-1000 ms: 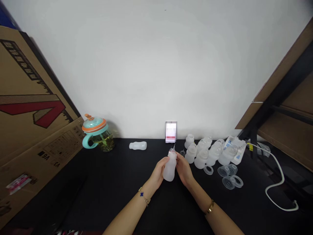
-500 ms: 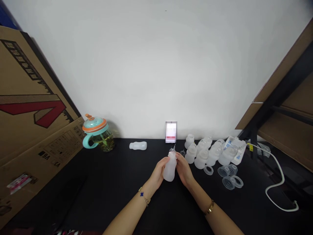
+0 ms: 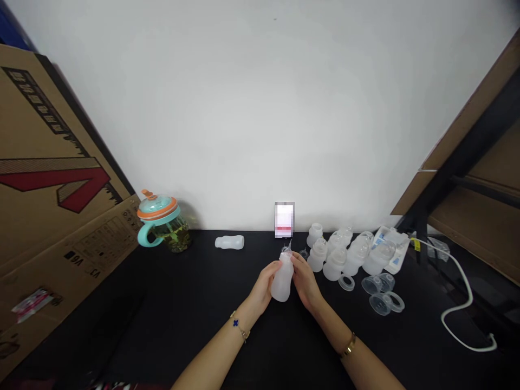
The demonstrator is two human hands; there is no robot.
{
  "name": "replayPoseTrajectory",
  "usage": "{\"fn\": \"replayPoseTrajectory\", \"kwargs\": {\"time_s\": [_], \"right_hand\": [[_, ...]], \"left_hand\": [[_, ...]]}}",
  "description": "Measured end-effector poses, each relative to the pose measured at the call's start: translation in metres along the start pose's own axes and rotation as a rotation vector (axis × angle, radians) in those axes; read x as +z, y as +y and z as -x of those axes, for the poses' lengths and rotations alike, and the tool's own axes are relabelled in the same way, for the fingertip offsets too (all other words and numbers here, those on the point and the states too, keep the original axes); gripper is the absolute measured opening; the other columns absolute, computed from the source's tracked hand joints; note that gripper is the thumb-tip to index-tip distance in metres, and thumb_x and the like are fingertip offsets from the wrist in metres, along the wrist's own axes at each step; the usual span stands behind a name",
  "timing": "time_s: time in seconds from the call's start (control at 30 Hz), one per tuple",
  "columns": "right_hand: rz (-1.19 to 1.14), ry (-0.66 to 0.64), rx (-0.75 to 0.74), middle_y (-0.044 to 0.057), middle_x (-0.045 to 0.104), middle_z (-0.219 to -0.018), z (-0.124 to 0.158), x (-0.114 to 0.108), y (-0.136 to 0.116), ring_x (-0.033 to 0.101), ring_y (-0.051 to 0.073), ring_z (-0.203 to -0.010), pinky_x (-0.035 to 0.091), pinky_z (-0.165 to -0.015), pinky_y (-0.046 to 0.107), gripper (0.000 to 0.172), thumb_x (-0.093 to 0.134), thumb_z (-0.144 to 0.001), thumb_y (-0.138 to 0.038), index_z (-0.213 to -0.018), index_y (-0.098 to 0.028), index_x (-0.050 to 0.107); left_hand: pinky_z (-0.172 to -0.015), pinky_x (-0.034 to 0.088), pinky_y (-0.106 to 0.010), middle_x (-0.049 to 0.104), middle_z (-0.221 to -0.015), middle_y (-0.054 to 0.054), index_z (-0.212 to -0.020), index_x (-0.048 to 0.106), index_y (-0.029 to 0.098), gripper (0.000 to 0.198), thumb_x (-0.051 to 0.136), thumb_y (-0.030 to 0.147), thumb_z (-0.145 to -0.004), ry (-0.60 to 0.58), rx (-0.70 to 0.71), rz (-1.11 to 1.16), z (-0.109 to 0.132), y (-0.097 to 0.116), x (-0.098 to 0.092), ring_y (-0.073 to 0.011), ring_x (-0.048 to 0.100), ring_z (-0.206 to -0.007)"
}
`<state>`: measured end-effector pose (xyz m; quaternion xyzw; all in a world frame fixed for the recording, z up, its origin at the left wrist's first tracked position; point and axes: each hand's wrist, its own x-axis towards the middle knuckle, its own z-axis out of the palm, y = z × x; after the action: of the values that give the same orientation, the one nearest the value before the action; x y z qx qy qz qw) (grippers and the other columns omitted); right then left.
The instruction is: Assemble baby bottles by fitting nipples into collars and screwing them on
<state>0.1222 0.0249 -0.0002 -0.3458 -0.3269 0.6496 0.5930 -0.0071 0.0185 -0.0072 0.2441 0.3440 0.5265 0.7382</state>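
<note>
A frosted white bottle (image 3: 281,281) stands tilted between my hands over the black table. My left hand (image 3: 263,284) is wrapped round its left side, with the thumb near the neck. At the right of the neck, the fingers of my right hand (image 3: 304,279) grip the bottle near its top. A small clear pointed piece (image 3: 287,248) shows at the bottle's mouth; how it is seated there is too small to tell. Just behind my right hand lies a small clear ring-like part (image 3: 303,253).
Several frosted bottles (image 3: 335,264) stand at the right, with clear caps (image 3: 380,304) and a ring (image 3: 346,282) before them. A white cable (image 3: 467,281) curves further right. A bottle (image 3: 229,242) lies left of a lit screen (image 3: 284,219); a teal-lidded jug (image 3: 162,222) stands beside a carton (image 3: 52,179).
</note>
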Motion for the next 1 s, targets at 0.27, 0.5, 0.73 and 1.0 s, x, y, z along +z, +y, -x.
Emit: {"fn": "replayPoseTrajectory", "kwargs": {"time_s": [0.27,0.5,0.73,1.0], "right_hand": [[-0.038,-0.004,0.019,0.004,0.074,-0.107,-0.0018,-0.0022,0.0030,0.060,0.029,-0.109,0.045,-0.095,0.042,0.034,0.075,-0.078,-0.050,-0.102,-0.026,0.077],[-0.014,-0.005,0.007,0.003,0.074,-0.103,-0.0014,-0.0014,0.0018,0.061,0.029,-0.105,0.046,-0.091,0.041,0.030,0.077,-0.077,-0.048,-0.097,-0.026,0.077],[0.009,-0.016,0.008,0.002,0.073,-0.099,0.0014,0.0013,-0.0026,0.062,0.026,-0.097,0.046,-0.085,0.037,0.027,0.077,-0.078,-0.046,-0.096,-0.026,0.074],[0.011,-0.016,-0.001,0.001,0.071,-0.096,0.0002,-0.0007,0.0000,0.061,0.022,-0.088,0.046,-0.078,0.034,0.027,0.078,-0.078,-0.045,-0.095,-0.026,0.070]], "left_hand": [[-0.064,0.040,-0.026,0.067,-0.075,-0.003,-0.083,0.073,0.014,0.033,0.084,0.043,-0.070,-0.010,0.006,-0.006,-0.0030,-0.0021,-0.0031,-0.0140,0.056,-0.069],[-0.065,0.040,-0.027,0.068,-0.076,-0.004,-0.086,0.074,0.014,0.032,0.083,0.040,-0.071,-0.016,0.016,-0.006,-0.0008,-0.0010,-0.0015,-0.0153,0.057,-0.069],[-0.064,0.040,-0.026,0.067,-0.074,-0.003,-0.084,0.073,0.014,0.033,0.085,0.041,-0.069,-0.012,0.005,-0.012,-0.0013,-0.0008,-0.0017,-0.0143,0.056,-0.068],[-0.062,0.040,-0.026,0.067,-0.075,-0.003,-0.086,0.073,0.013,0.035,0.085,0.042,-0.069,-0.011,-0.002,-0.011,-0.0012,-0.0012,-0.0018,-0.0138,0.057,-0.068]]}}
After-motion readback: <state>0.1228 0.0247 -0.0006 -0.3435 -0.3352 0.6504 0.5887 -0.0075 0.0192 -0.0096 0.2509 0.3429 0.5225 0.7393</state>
